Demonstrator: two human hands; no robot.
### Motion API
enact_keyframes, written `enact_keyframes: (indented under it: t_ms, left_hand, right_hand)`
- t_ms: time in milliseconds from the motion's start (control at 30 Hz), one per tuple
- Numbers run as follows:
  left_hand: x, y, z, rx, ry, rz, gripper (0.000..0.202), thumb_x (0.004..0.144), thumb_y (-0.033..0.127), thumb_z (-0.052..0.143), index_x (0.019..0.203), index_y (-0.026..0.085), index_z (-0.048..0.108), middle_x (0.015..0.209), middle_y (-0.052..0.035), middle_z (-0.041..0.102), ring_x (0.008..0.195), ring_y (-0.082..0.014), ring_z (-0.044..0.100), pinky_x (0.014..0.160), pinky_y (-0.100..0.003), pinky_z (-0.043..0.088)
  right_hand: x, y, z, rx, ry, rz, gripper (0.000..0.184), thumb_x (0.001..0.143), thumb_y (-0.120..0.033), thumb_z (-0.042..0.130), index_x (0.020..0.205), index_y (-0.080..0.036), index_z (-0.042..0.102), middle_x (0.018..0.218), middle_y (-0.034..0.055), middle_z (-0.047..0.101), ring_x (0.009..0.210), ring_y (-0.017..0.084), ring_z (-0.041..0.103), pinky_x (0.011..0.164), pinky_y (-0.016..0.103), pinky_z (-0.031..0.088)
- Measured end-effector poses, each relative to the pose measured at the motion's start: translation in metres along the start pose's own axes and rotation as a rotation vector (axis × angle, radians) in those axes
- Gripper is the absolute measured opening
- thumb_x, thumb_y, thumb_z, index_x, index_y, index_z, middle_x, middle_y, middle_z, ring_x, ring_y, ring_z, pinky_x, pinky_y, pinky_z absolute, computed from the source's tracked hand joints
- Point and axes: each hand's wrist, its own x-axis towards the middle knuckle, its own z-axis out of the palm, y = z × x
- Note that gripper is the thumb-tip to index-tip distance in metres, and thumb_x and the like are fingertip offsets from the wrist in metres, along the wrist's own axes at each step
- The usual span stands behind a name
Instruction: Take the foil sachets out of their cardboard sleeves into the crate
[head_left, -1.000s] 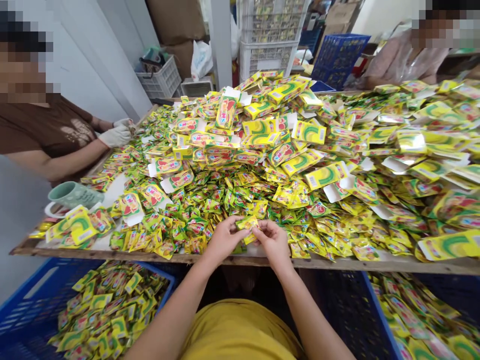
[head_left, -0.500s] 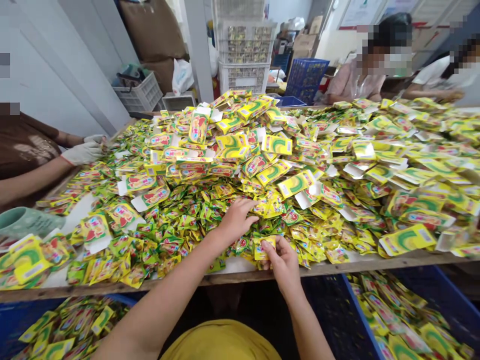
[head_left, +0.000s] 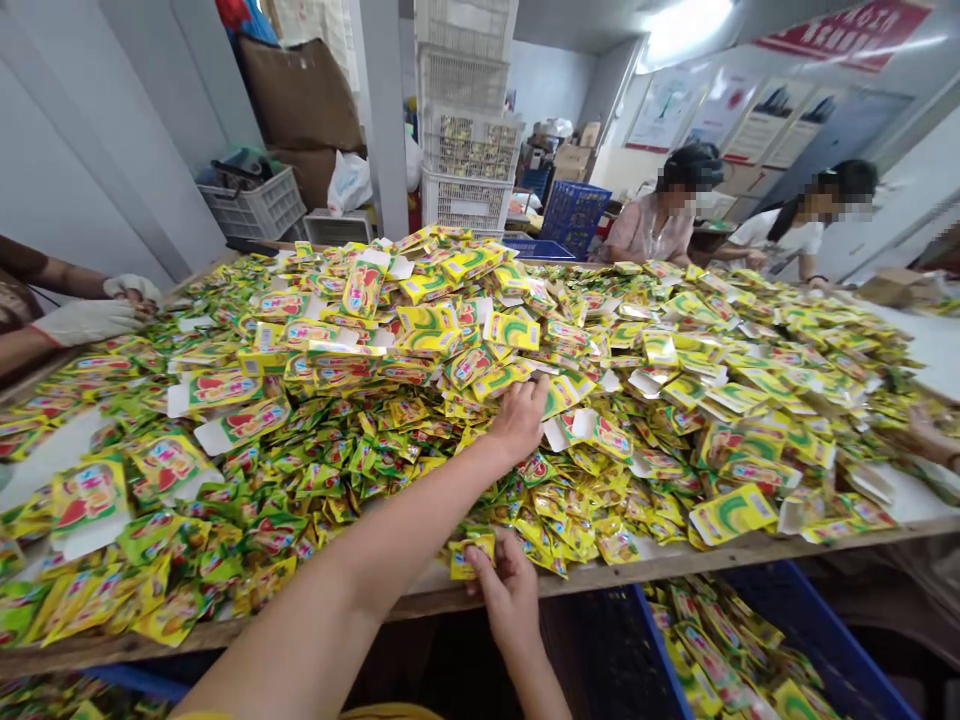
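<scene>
Bright ceiling light (head_left: 688, 32), posters (head_left: 666, 108) on a pale wall (head_left: 634, 172), grey pillar (head_left: 386, 120)

A small yellow packet (head_left: 459, 562) is held well apart from a slanted yellow-green carton (head_left: 568, 392) on the heap (head_left: 427, 328).

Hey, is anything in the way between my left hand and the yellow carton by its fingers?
No, nothing visible: your left hand is just at the left end of the yellow carton. Whether they touch, I can't tell.
</scene>
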Motion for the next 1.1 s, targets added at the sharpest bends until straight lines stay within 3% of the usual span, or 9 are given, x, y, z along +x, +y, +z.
enact_keyframes:
  t_ms: [133, 233, 333, 433, 567, 733, 867, 967, 1100]
  left_hand:
    - [-0.058, -0.010, -0.045, -0.278, 0.097, -0.206, 0.064, 0.069, 0.008, 0.060, 0.130, 0.017, 0.045, 0.122, -0.0114, 0.058, 0.111, -0.0273, 0.054, 0.099, -0.040, 0.041]
    - [-0.121, -0.021, -0.075, -0.634, -0.008, -0.462, 0.041, 0.080, 0.020, 0.058, 0.120, 0.019, 0.053, 0.110, -0.0061, 0.066, 0.097, -0.0215, 0.061, 0.088, -0.033, 0.047]
    - [-0.177, -0.030, -0.087, -0.787, -0.150, -0.581, 0.031, 0.082, 0.037, 0.060, 0.103, 0.015, 0.062, 0.097, -0.0053, 0.068, 0.088, -0.0208, 0.061, 0.080, -0.029, 0.047]
    - [-0.211, -0.038, -0.087, -0.765, -0.095, -0.605, 0.032, 0.082, 0.043, 0.060, 0.095, 0.014, 0.062, 0.087, -0.0034, 0.065, 0.082, -0.0189, 0.057, 0.074, -0.026, 0.044]
    - [-0.230, -0.045, -0.086, -0.627, 0.057, -0.623, 0.029, 0.086, 0.044, 0.054, 0.086, 0.015, 0.057, 0.078, -0.0002, 0.056, 0.075, -0.0152, 0.049, 0.069, -0.024, 0.039]
    - [-0.243, -0.046, -0.083, -0.555, 0.078, -0.634, 0.028, 0.087, 0.043, 0.050, 0.076, 0.017, 0.050, 0.070, 0.0026, 0.046, 0.068, -0.0135, 0.042, 0.063, -0.024, 0.034]
    - [-0.251, -0.045, -0.077, -0.526, 0.085, -0.607, 0.027, 0.089, 0.042, 0.048, 0.076, 0.018, 0.048, 0.071, 0.0020, 0.047, 0.068, -0.0140, 0.043, 0.064, -0.025, 0.034]
    - [-0.254, -0.047, -0.071, -0.521, 0.085, -0.577, 0.027, 0.091, 0.042, 0.044, 0.078, 0.018, 0.049, 0.074, 0.0004, 0.050, 0.070, -0.0148, 0.045, 0.065, -0.025, 0.036]
    - [-0.255, -0.049, -0.069, -0.464, 0.114, -0.532, 0.025, 0.092, 0.038, 0.043, 0.080, 0.018, 0.051, 0.077, -0.0010, 0.053, 0.072, -0.0154, 0.047, 0.067, -0.026, 0.037]
  right_hand:
    - [0.010, -0.011, -0.023, 0.181, 0.238, 0.078, 0.014, 0.082, -0.041, 0.062, 0.090, -0.030, 0.061, 0.072, -0.0006, 0.063, 0.059, 0.019, 0.059, 0.048, 0.029, 0.050]
    - [0.027, -0.032, -0.026, 0.283, 0.456, 0.046, 0.019, 0.077, -0.037, 0.068, 0.086, -0.022, 0.060, 0.070, -0.0013, 0.060, 0.058, 0.013, 0.054, 0.050, 0.023, 0.044]
    - [0.045, -0.056, -0.005, 0.244, 0.424, -0.082, 0.019, 0.079, -0.034, 0.068, 0.089, -0.020, 0.060, 0.071, -0.0018, 0.060, 0.059, 0.012, 0.054, 0.054, 0.023, 0.043]
    - [0.052, -0.066, 0.027, 0.077, 0.246, -0.227, 0.018, 0.081, -0.031, 0.064, 0.095, -0.019, 0.061, 0.084, 0.0028, 0.065, 0.074, 0.017, 0.060, 0.068, 0.029, 0.048]
    - [0.048, -0.064, 0.047, -0.246, -0.004, -0.417, 0.017, 0.087, -0.025, 0.057, 0.101, -0.020, 0.064, 0.092, 0.0058, 0.065, 0.089, 0.020, 0.059, 0.081, 0.033, 0.045]
    - [0.051, -0.074, 0.038, -0.421, -0.291, -0.286, 0.017, 0.087, -0.023, 0.053, 0.097, -0.018, 0.066, 0.087, 0.0048, 0.065, 0.084, 0.018, 0.059, 0.076, 0.029, 0.045]
    - [0.056, -0.080, 0.036, -0.537, -0.359, -0.198, 0.017, 0.084, -0.023, 0.051, 0.078, -0.017, 0.066, 0.073, 0.0020, 0.063, 0.070, 0.017, 0.058, 0.066, 0.026, 0.044]
    - [0.057, -0.077, 0.040, -0.619, -0.284, -0.165, 0.018, 0.085, -0.023, 0.048, 0.086, -0.016, 0.065, 0.068, 0.0012, 0.062, 0.063, 0.017, 0.057, 0.059, 0.026, 0.043]
    - [0.057, -0.086, 0.041, -0.730, -0.374, -0.292, 0.017, 0.081, -0.013, 0.050, 0.086, -0.017, 0.065, 0.083, 0.0057, 0.065, 0.082, 0.020, 0.060, 0.073, 0.029, 0.044]
